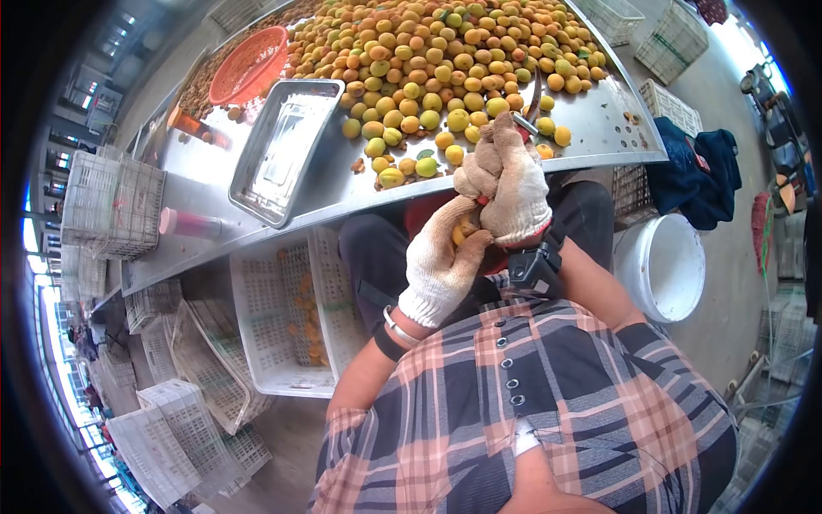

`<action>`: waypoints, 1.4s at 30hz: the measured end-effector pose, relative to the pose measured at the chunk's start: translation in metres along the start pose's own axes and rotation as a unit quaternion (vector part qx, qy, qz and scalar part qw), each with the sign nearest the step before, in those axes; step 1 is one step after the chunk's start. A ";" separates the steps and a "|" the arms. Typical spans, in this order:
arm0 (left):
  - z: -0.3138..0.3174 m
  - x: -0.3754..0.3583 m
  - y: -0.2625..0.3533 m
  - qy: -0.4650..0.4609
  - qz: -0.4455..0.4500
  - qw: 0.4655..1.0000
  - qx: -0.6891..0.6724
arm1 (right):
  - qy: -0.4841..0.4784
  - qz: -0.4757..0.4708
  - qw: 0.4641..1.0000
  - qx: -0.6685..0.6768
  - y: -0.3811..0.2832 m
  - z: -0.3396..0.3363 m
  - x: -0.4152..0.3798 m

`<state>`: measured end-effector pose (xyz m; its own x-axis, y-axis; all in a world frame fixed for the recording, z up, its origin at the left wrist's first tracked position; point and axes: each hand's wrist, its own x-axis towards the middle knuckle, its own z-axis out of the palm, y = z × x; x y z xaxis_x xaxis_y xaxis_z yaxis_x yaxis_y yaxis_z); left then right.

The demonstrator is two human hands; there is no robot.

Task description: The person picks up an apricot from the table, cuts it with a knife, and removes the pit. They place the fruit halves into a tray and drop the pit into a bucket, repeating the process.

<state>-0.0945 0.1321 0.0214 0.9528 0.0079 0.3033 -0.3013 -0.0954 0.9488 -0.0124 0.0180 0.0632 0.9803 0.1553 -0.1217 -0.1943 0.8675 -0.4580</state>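
My left hand, in a stained white glove, is closed around a yellow-orange fruit that shows between thumb and fingers. My right hand, gloved too, touches the left one from above, its fingers curled. A small red piece shows between the gloves; what the right hand grips is mostly hidden. Beside its raised fingers is a curved blade with a metal part, and I cannot tell whether the hand holds it. A big pile of yellow and orange fruit covers the metal table beyond.
An empty metal tray and an orange basket stand on the table's left side, with a pink-lidded jar. Below is a white crate with fruit. A white bucket and dark cloth are at the right.
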 end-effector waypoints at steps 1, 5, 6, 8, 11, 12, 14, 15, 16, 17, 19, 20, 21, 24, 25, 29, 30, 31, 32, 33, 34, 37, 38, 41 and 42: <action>0.000 0.001 -0.003 0.001 0.039 0.999 0.032 | 0.001 -0.003 1.000 0.002 0.006 -0.003 0.002; 0.000 0.003 -0.009 -0.006 0.021 0.996 0.087 | 0.030 -0.082 0.983 -0.162 0.004 -0.004 -0.009; -0.001 0.003 -0.009 -0.009 0.031 0.994 0.100 | 0.030 -0.067 0.986 -0.148 0.002 -0.005 -0.008; -0.002 0.003 -0.007 -0.014 0.040 0.992 0.115 | 0.049 -0.047 0.991 -0.115 0.001 -0.001 -0.008; -0.004 0.005 0.001 -0.061 0.031 0.985 0.155 | 0.059 0.014 0.995 -0.074 -0.005 -0.001 -0.006; -0.004 0.006 0.001 -0.069 0.042 0.981 0.174 | 0.083 0.032 0.995 -0.054 -0.005 -0.005 -0.002; -0.003 0.007 0.001 -0.081 0.053 0.977 0.191 | 0.099 0.046 0.993 -0.035 -0.004 -0.013 0.001; -0.003 0.008 0.001 -0.090 0.058 0.973 0.204 | 0.112 0.063 0.992 -0.017 -0.003 -0.016 0.002; -0.003 0.008 0.001 -0.099 0.062 0.969 0.216 | 0.131 0.078 0.988 -0.006 -0.003 -0.019 0.002; -0.002 0.009 0.001 -0.102 0.061 0.969 0.216 | 0.133 0.077 0.988 -0.003 -0.004 -0.022 0.003; -0.002 0.011 -0.001 -0.110 0.086 0.964 0.226 | 0.118 0.126 0.984 0.038 -0.005 -0.029 0.005; -0.002 0.014 -0.002 -0.112 0.086 0.964 0.227 | 0.122 0.143 0.980 0.059 -0.005 -0.031 0.007; -0.002 0.016 -0.004 -0.112 0.117 0.961 0.223 | 0.123 0.143 0.980 0.061 -0.004 -0.031 0.006; -0.001 0.017 -0.005 -0.119 0.137 0.960 0.215 | 0.141 0.171 0.970 0.103 -0.004 -0.030 0.005; -0.001 0.017 -0.004 -0.126 0.127 0.961 0.209 | 0.139 0.177 0.969 0.106 -0.005 -0.032 0.006; -0.001 0.019 -0.006 -0.135 0.104 0.966 0.192 | 0.133 0.164 0.972 0.101 -0.004 -0.044 0.008; 0.000 0.020 -0.007 -0.150 0.067 0.974 0.158 | 0.132 0.164 0.972 0.102 -0.007 -0.046 0.010; 0.000 0.020 -0.007 -0.163 0.029 0.978 0.123 | 0.122 0.153 0.975 0.105 -0.011 -0.048 0.011; -0.001 0.018 -0.006 -0.163 0.027 0.978 0.123 | 0.113 0.143 0.977 0.108 -0.013 -0.049 0.011; 0.000 0.019 0.006 -0.162 -0.100 0.982 0.022 | 0.114 0.144 0.977 0.108 -0.017 -0.048 0.010; 0.001 0.019 0.012 -0.156 -0.224 0.959 -0.080 | 0.118 0.109 0.985 0.059 -0.021 -0.044 0.009; 0.003 0.019 0.003 -0.158 -0.224 0.956 -0.107 | 0.096 0.056 0.994 -0.001 -0.025 -0.052 0.004; 0.002 0.019 0.002 -0.159 -0.223 0.956 -0.108 | 0.038 0.023 0.991 -0.123 -0.025 -0.060 0.002; -0.001 0.020 -0.002 -0.143 -0.277 0.944 -0.104 | -0.097 0.097 0.921 -0.365 -0.052 -0.049 -0.017; -0.003 0.016 -0.016 -0.129 -0.276 0.943 -0.132 | -0.176 0.088 0.884 -0.425 -0.052 -0.059 -0.017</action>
<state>-0.0741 0.1372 0.0112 0.9338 -0.2629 -0.2427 0.2775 0.1037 0.9551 -0.0212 -0.0575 0.0369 0.8533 0.5195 -0.0441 -0.1538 0.1701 -0.9733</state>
